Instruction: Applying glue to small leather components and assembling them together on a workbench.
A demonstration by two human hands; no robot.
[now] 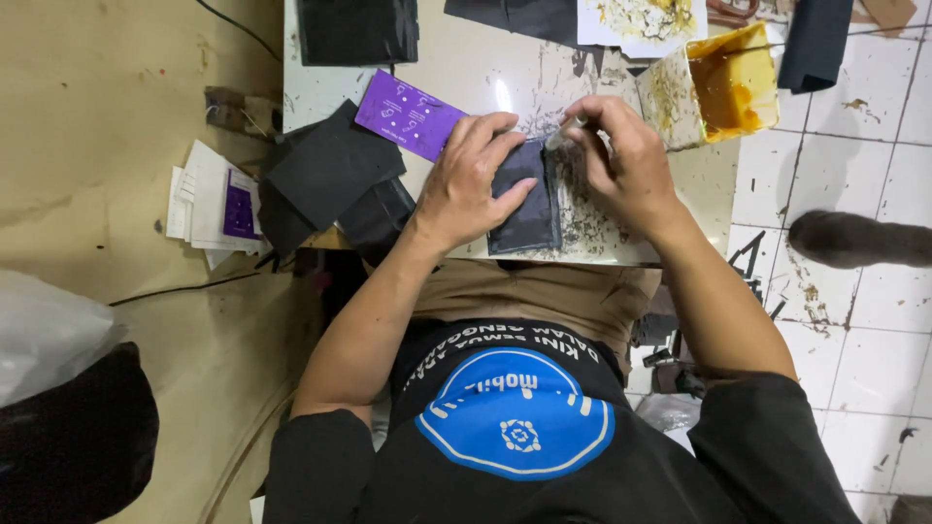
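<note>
A dark grey leather piece (529, 209) lies flat near the front edge of a stained white table (485, 73). My left hand (476, 180) presses down on its left side with fingers spread over the top. My right hand (621, 160) pinches a small brush or applicator (568, 133) whose tip touches the piece's upper right corner.
A square tub of yellow-brown glue (733, 82) stands at the table's right. A purple card (408, 114) and black leather sheets (330, 170) lie to the left. Papers (209, 209) sit on the floor left. A grey furry animal (859, 240) is on the white tiles right.
</note>
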